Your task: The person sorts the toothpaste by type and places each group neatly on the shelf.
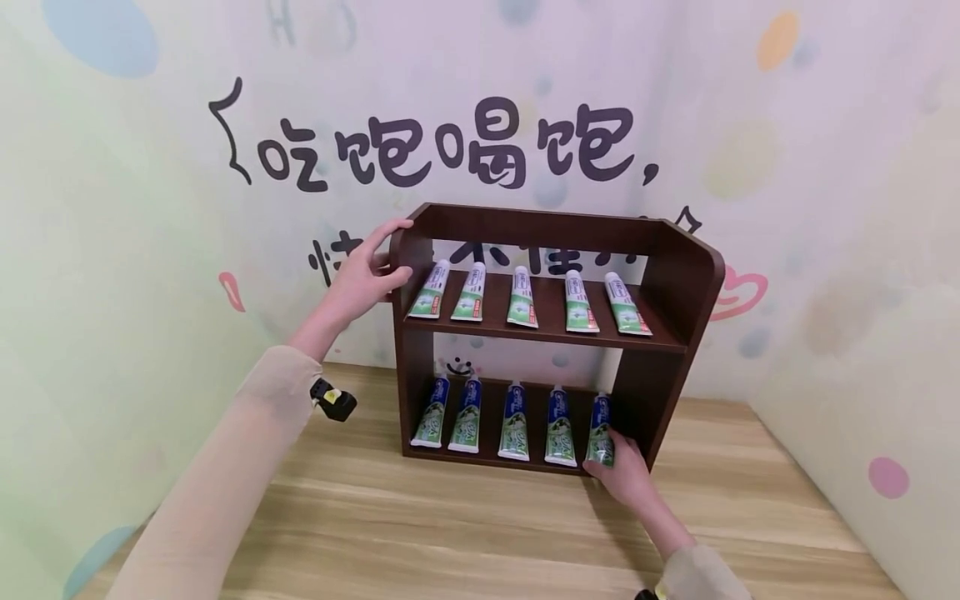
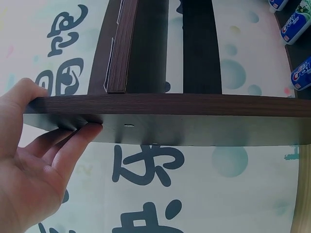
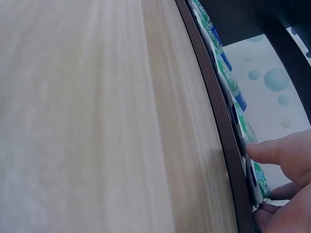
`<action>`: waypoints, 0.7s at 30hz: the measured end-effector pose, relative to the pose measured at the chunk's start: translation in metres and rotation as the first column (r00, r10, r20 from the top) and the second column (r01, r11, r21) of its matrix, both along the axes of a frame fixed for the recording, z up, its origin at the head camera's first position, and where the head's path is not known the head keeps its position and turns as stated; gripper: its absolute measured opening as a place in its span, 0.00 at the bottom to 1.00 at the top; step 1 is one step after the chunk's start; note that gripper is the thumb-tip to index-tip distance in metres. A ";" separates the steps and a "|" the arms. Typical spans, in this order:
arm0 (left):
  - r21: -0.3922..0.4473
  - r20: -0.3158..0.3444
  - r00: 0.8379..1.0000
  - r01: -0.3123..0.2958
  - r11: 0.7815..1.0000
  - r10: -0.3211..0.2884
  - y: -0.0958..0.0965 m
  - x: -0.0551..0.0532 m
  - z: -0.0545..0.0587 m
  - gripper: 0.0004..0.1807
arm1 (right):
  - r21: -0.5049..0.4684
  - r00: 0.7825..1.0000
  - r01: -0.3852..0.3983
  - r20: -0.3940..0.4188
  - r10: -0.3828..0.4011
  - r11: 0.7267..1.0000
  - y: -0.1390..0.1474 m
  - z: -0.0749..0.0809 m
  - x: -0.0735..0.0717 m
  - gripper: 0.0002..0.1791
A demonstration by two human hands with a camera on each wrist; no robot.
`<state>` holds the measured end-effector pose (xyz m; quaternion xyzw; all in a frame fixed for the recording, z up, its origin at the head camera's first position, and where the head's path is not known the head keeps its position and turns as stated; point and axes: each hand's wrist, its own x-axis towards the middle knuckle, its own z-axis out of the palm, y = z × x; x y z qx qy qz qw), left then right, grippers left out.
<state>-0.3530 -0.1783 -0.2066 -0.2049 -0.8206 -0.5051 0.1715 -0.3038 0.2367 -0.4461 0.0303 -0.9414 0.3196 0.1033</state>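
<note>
A dark brown two-tier shelf (image 1: 540,224) stands on the wooden table. My left hand (image 1: 360,279) grips its left side panel (image 2: 194,104) near the top, thumb on one face and fingers on the other. On the lower tier, my right hand (image 1: 626,477) holds the rightmost blue-and-green toothpaste tube (image 1: 600,429) by its wide bottom end, thumb on one side and fingers on the other. Several matching tubes (image 1: 514,421) lie in a row to its left, caps toward the back. White-and-green toothpaste tubes (image 1: 522,296) are lined up on the upper tier.
The light wooden tabletop (image 1: 450,533) spreads in front of and beside the shelf. Close behind rises a pale wall (image 1: 465,50) with dark lettering and coloured spots. More wall closes in the left and right sides. A small black device (image 1: 333,400) sits on my left wrist.
</note>
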 end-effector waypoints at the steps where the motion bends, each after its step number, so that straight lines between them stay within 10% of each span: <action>1: 0.001 0.001 1.000 0.001 1.000 -0.001 0.000 0.000 -0.001 0.33 | 0.000 1.000 -0.003 0.000 0.003 1.000 0.000 -0.002 0.000 0.43; 21: -0.014 -0.013 1.000 -0.021 1.000 0.021 0.001 0.002 0.000 0.33 | -0.024 0.999 -0.047 0.006 0.047 0.999 0.009 -0.007 -0.002 0.39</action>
